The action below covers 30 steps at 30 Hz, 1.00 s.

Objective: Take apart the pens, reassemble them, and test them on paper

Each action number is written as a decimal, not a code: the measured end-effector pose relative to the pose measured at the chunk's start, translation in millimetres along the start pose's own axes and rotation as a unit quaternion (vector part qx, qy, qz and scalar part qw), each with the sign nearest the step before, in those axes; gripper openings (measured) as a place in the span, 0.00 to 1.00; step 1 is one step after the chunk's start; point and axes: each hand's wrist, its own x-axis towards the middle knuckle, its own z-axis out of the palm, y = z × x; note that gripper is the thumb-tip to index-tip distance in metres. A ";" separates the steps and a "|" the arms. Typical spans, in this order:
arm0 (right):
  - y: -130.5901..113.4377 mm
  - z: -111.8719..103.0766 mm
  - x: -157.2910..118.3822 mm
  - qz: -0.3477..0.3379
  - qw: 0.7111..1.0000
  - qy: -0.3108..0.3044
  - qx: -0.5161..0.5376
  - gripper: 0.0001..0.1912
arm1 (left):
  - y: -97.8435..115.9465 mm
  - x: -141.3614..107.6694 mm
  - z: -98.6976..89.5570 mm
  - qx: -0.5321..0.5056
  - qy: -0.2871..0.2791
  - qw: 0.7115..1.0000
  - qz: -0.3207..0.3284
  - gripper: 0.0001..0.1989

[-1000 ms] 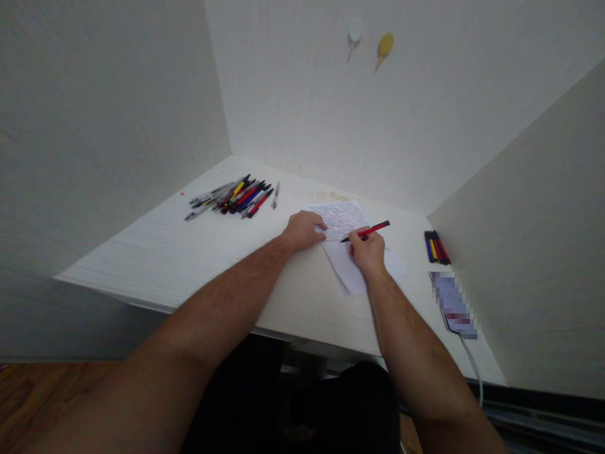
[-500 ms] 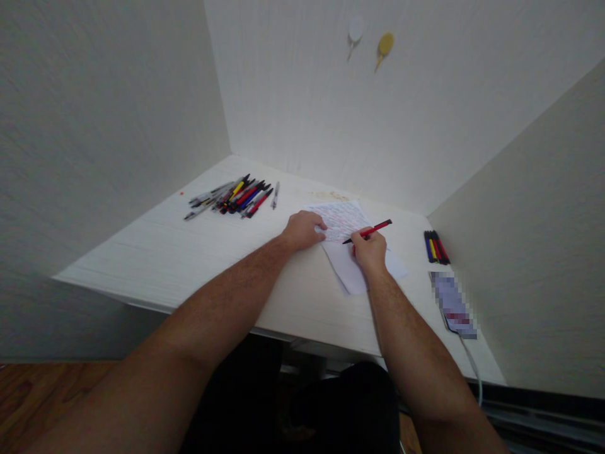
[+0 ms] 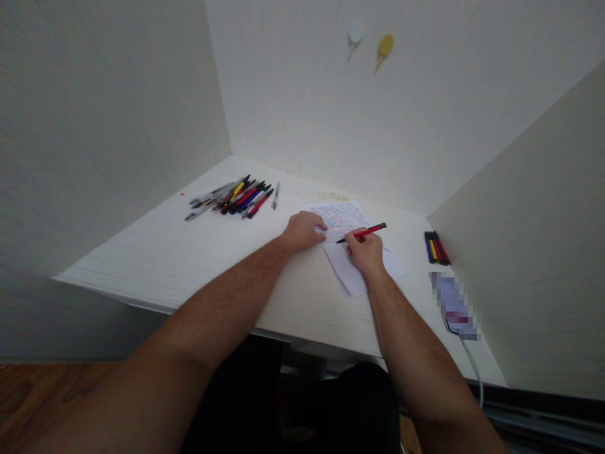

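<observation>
My right hand (image 3: 367, 251) is closed round a red pen (image 3: 371, 231) with a black tip and black end. The pen slants, its tip low over the paper (image 3: 343, 214); whether it touches I cannot tell. Lines of small writing, partly reddish, cover the sheet's upper part, and its lower part (image 3: 347, 271) is blank. My left hand (image 3: 305, 231) rests on the sheet's left edge, thumb and fingers apart, holding nothing. Part of the paper is hidden under my right hand.
A heap of pens (image 3: 236, 197) in several colours lies at the left back, with a clear pen (image 3: 276, 196) beside it. At the right lie a row of pens (image 3: 437, 248) and a blurred phone (image 3: 454, 306) with a white cable (image 3: 474, 366). White walls (image 3: 302, 94) enclose the desk (image 3: 208, 258).
My right hand and the red pen have shifted slightly left along the paper. My left hand and the sheet stay in place.
</observation>
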 end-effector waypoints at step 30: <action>-8.2 -5.7 -0.6 0.023 0.995 0.076 -0.052 0.07 | 3.3 -1.4 -3.1 0.001 -0.011 1.000 -0.008 0.15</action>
